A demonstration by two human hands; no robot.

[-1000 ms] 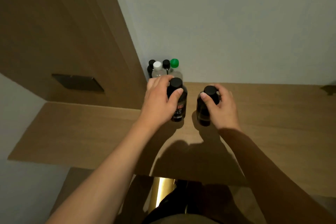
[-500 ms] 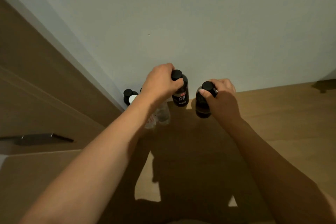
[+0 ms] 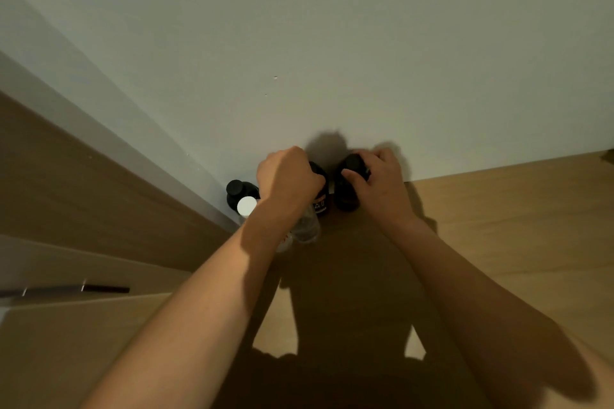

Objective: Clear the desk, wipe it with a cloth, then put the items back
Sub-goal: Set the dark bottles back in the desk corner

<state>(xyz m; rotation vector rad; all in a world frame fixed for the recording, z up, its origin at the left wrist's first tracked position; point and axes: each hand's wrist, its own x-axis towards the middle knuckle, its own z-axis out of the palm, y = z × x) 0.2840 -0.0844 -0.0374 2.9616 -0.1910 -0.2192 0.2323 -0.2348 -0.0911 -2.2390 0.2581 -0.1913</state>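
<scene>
My left hand (image 3: 287, 181) grips the top of a dark bottle with a label (image 3: 321, 201), right at the back wall of the wooden desk (image 3: 498, 216). My right hand (image 3: 378, 184) grips a second dark bottle with a black cap (image 3: 347, 191) just to its right. Both bottles stand close to the wall; whether they touch the desk I cannot tell. My left wrist hides most of the clear bottles (image 3: 307, 229) behind it.
In the back left corner stand a black-capped bottle (image 3: 236, 191) and a white-capped clear bottle (image 3: 247, 206). A wooden panel (image 3: 83, 196) runs along the left, with a dark handle (image 3: 83, 289) lower down. The pale wall (image 3: 332, 60) closes the desk's far edge.
Both hands have carried their dark bottles away from me to the back wall, next to the group of bottles in the corner. The camera has leaned forward.
</scene>
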